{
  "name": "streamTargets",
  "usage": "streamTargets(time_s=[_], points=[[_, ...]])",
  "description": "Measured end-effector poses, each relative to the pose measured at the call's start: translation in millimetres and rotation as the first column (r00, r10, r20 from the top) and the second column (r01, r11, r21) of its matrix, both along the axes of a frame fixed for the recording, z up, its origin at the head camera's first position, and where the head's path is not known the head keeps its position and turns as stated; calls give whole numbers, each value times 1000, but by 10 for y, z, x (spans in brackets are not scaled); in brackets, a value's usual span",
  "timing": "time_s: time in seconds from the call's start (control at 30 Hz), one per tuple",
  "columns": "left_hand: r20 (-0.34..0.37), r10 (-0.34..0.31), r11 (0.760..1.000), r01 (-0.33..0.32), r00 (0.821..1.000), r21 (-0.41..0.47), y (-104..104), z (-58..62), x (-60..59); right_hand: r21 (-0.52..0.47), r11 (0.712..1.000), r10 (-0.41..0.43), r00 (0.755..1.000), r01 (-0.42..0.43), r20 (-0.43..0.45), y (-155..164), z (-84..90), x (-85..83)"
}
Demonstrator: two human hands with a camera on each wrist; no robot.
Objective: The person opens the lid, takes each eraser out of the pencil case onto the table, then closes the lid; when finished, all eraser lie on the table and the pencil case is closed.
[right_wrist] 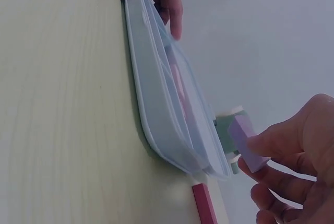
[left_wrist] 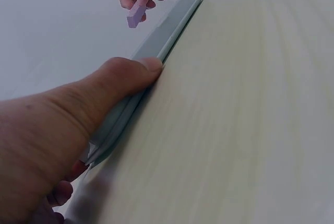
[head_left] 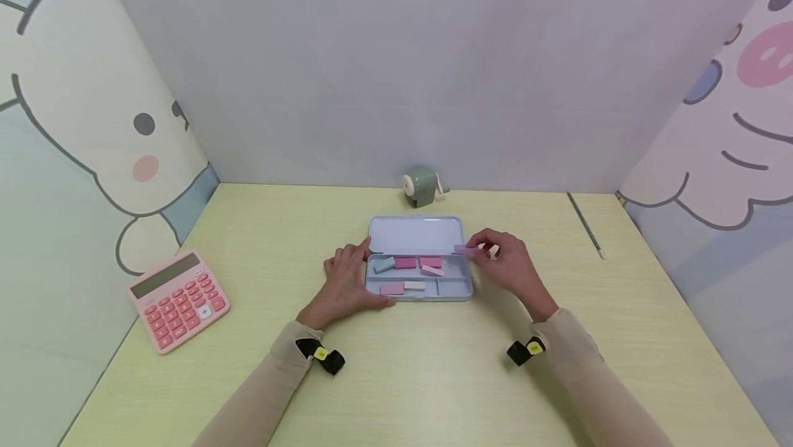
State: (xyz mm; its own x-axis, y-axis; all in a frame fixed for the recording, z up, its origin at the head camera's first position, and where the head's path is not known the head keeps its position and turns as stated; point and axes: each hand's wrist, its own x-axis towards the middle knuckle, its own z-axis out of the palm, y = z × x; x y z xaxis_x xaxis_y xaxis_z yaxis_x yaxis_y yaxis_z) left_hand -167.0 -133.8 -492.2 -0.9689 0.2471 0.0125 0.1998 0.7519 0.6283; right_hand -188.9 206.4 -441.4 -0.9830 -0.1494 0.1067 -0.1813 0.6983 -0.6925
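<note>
A pale blue pencil case lies with its lid folded back on the table. My left hand grips its left end, the thumb pressed along the front edge and the fingers behind. Small rectangular blocks that look like erasers lie inside: a blue one, dark pink ones, and lighter ones in the front row. Over the case's right end my right hand pinches a purple eraser between thumb and fingers. In the right wrist view a dark pink eraser sits beyond the case's right end.
Behind the case stands a green pencil sharpener with a crank, near the back wall. A pink calculator lies at the table's left edge. Toward the back right is a green pencil. Printed panels flank the table on both sides.
</note>
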Motion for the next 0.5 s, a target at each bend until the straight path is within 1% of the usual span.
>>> streamTargets(time_s=[0.17,0.33,0.5], points=[[-5,4,1000,-4,1000,-4,-2,-5,-6,15,999,-46,999,46,-8,174,5,-21],[-8,2,1000,-2,1000,-6,-7,-12,-9,41,995,-86,996,86,11,351,-20,-44],[-7,-2,1000,2,1000,-2,-6,-13,-5,60,990,-128,992,127,9,526,-55,-76]])
